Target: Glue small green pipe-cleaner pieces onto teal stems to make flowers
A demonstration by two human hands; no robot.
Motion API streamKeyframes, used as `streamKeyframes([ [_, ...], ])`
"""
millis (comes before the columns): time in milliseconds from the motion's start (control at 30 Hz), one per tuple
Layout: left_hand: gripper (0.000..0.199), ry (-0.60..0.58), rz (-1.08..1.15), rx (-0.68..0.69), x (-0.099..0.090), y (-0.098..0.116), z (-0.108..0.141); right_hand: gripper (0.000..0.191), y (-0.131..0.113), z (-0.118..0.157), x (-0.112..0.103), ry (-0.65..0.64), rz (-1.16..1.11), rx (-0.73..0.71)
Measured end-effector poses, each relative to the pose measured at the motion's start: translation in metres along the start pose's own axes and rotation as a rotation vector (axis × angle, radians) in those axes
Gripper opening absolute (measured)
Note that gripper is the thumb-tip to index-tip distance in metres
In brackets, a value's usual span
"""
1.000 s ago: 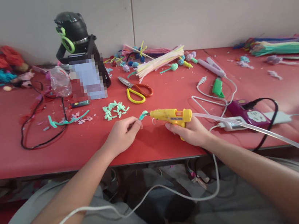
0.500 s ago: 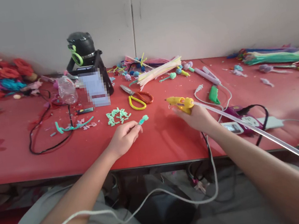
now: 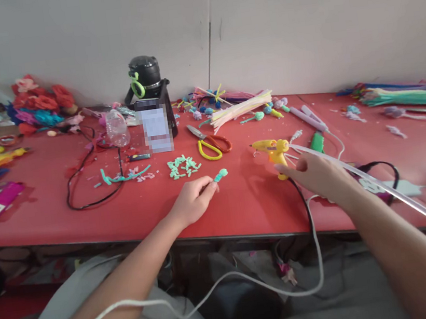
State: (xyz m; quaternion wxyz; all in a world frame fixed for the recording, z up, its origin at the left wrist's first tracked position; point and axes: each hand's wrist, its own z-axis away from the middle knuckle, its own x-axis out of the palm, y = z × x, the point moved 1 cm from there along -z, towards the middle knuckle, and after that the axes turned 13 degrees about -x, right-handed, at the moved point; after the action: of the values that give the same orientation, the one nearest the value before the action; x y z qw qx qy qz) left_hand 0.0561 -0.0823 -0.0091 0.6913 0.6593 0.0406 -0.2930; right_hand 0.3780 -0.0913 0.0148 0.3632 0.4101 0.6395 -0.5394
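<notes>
My left hand (image 3: 193, 201) is closed in a pinch on a small mint-green fuzzy piece (image 3: 221, 174), probably pipe cleaner, its bobbled end sticking out past the fingertips. A yellow glue gun (image 3: 274, 147) rests on the red table, nozzle toward the left, with a long clear glue stick (image 3: 381, 188) running out of its back. My right hand (image 3: 319, 174) is just right of the gun's handle, its fingers loosened and apart, the thumb close to the handle's lower end. Short mint-green cut pieces (image 3: 183, 167) lie in a loose pile beyond my left hand.
Scissors (image 3: 211, 146) with yellow and red handles lie beyond the pile. A phone (image 3: 156, 127) leans before a black bottle (image 3: 145, 73). Pipe-cleaner bundles (image 3: 241, 109) lie at the back. A white cable (image 3: 236, 275) hangs across the front; a power strip (image 3: 375, 185) sits right.
My right hand has loosened from the glue gun and drawn back to the right, leaving it on the table. My left hand still pinches the green piece. The view has shifted left.
</notes>
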Motion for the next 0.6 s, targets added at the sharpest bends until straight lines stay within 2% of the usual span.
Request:
streamKeyframes([
  [33,0.035,0.003,0.002,0.001,0.000,-0.001,0.000,0.061,0.002,0.005,-0.002,-0.095,-0.027,0.010],
  [100,0.035,0.013,0.004,0.000,0.001,-0.001,0.000,0.059,-0.004,0.012,-0.002,-0.211,-0.164,-0.108],
  [200,0.035,0.029,0.020,0.009,0.003,0.001,0.001,0.041,-0.030,0.010,0.015,-0.159,-0.478,-0.410],
  [267,0.035,0.035,0.042,0.024,0.005,0.003,0.004,0.032,-0.052,-0.001,0.036,-0.127,-0.567,-0.510],
  [367,0.034,0.069,0.103,0.042,0.007,0.005,0.008,0.026,-0.081,-0.031,0.070,-0.089,-0.551,-0.552],
  [467,0.034,0.119,0.181,0.047,0.007,0.006,0.012,0.028,-0.107,-0.063,0.095,-0.014,-0.460,-0.639],
  [600,0.033,0.172,0.246,0.051,0.007,0.006,0.013,0.024,-0.134,-0.085,0.109,-0.102,-0.254,-0.606],
])
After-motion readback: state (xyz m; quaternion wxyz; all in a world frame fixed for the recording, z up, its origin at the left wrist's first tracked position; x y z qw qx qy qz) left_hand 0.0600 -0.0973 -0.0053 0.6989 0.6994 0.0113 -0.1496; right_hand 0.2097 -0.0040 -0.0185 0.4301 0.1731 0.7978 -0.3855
